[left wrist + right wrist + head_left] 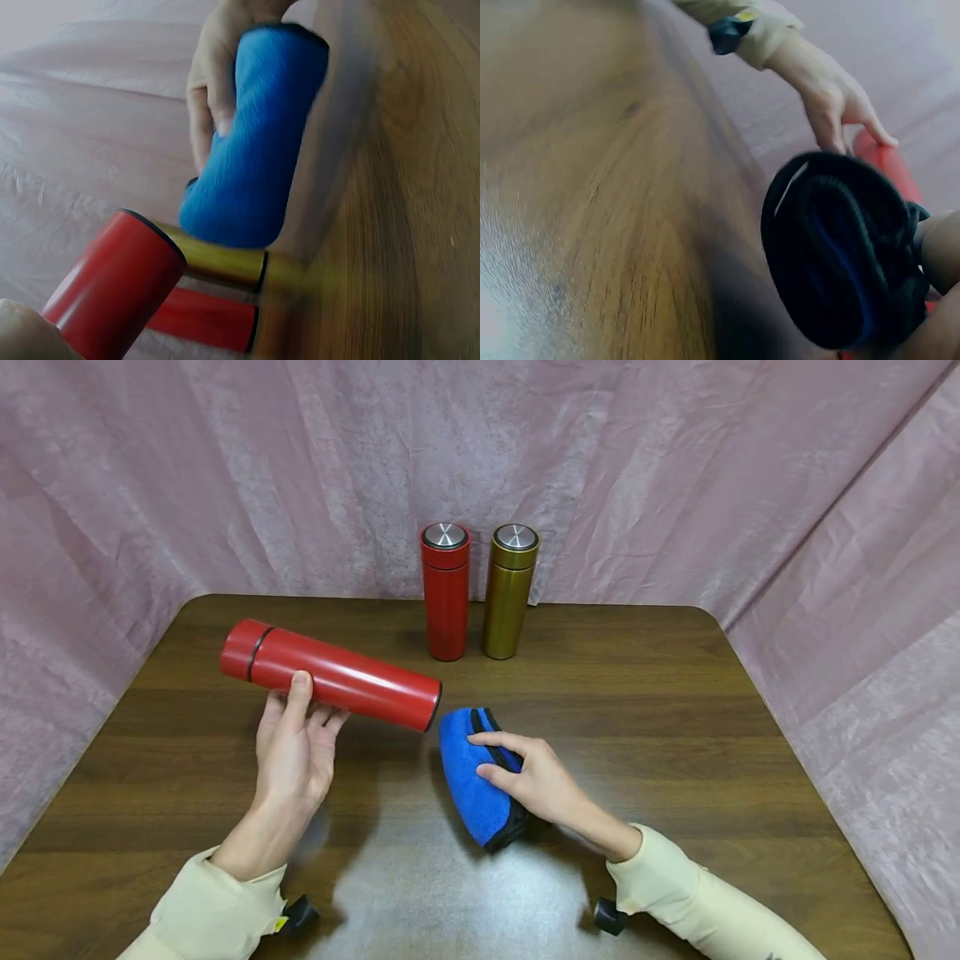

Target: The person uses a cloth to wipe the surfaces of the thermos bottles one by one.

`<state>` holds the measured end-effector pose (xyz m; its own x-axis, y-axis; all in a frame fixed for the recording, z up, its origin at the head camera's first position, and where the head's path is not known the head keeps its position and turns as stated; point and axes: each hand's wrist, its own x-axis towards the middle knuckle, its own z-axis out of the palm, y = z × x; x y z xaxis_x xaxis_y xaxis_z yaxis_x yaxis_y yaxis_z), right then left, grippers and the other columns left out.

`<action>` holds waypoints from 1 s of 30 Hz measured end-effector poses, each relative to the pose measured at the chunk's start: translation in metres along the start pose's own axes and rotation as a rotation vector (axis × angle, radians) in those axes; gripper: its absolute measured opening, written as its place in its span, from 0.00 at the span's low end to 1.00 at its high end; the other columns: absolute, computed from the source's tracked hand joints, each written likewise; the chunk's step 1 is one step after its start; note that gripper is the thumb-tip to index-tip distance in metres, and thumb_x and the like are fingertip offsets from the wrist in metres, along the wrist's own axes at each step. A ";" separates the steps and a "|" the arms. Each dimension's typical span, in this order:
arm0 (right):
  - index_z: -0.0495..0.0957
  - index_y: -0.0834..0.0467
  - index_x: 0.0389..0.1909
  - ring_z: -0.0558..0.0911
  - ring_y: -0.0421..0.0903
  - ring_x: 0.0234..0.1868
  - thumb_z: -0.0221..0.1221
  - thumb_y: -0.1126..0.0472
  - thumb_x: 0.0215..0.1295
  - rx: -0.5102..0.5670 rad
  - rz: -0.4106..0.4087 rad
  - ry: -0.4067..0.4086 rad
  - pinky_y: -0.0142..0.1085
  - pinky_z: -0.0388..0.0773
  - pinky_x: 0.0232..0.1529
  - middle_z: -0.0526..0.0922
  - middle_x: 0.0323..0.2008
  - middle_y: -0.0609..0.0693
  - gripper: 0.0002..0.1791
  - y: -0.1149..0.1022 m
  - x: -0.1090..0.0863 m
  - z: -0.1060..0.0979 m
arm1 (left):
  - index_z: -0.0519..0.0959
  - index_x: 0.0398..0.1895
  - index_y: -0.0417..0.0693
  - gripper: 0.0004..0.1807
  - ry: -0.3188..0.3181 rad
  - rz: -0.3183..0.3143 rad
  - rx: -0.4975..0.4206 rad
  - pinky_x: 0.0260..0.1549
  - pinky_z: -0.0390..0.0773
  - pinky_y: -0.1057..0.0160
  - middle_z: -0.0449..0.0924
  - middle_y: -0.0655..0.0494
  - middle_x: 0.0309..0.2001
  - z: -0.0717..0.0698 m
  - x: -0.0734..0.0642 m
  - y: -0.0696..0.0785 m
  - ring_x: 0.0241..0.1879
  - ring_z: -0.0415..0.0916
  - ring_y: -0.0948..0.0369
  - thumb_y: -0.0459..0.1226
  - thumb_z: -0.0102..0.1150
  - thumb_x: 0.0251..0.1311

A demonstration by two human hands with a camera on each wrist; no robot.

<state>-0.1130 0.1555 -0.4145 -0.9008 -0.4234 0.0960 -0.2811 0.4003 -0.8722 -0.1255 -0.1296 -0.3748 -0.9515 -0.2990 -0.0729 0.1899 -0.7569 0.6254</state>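
In the head view my left hand grips a red thermos bottle around its middle, thumb on the near side. The bottle is tilted nearly level above the table, its lid to the left and its black-rimmed base to the right. Just right of that base, my right hand holds a folded blue cloth with black edging, thumb and fingers on its right side. The left wrist view shows the cloth apart from the bottle's base. In the right wrist view the cloth's rolled black-edged end hides part of the left hand.
A second red thermos and a gold thermos stand upright side by side near the back edge of the brown wooden table. Pink curtains hang behind the table and along its sides.
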 end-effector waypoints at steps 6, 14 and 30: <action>0.81 0.54 0.64 0.81 0.51 0.56 0.66 0.59 0.72 0.207 0.232 -0.087 0.40 0.84 0.50 0.75 0.68 0.58 0.21 0.007 -0.007 -0.015 | 0.69 0.62 0.45 0.18 0.009 0.021 -0.010 0.50 0.83 0.56 0.70 0.48 0.61 -0.012 0.008 0.012 0.55 0.77 0.51 0.33 0.60 0.73; 0.79 0.56 0.66 0.78 0.57 0.63 0.66 0.59 0.72 0.274 0.289 -0.098 0.45 0.84 0.53 0.70 0.72 0.62 0.23 0.006 -0.019 -0.032 | 0.68 0.61 0.44 0.18 0.003 0.041 -0.063 0.46 0.86 0.54 0.74 0.46 0.57 -0.028 0.023 0.033 0.51 0.82 0.50 0.30 0.59 0.72; 0.78 0.55 0.68 0.83 0.56 0.55 0.65 0.60 0.72 0.282 0.357 -0.071 0.46 0.86 0.50 0.68 0.71 0.65 0.25 0.004 -0.027 -0.057 | 0.70 0.64 0.47 0.26 0.066 0.160 0.003 0.38 0.87 0.58 0.76 0.46 0.58 -0.053 0.067 0.089 0.43 0.86 0.51 0.23 0.63 0.66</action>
<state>-0.1085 0.2152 -0.3930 -0.8974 -0.3576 -0.2583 0.1522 0.2986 -0.9422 -0.1591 -0.2481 -0.3648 -0.8912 -0.4531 -0.0230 0.3369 -0.6950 0.6352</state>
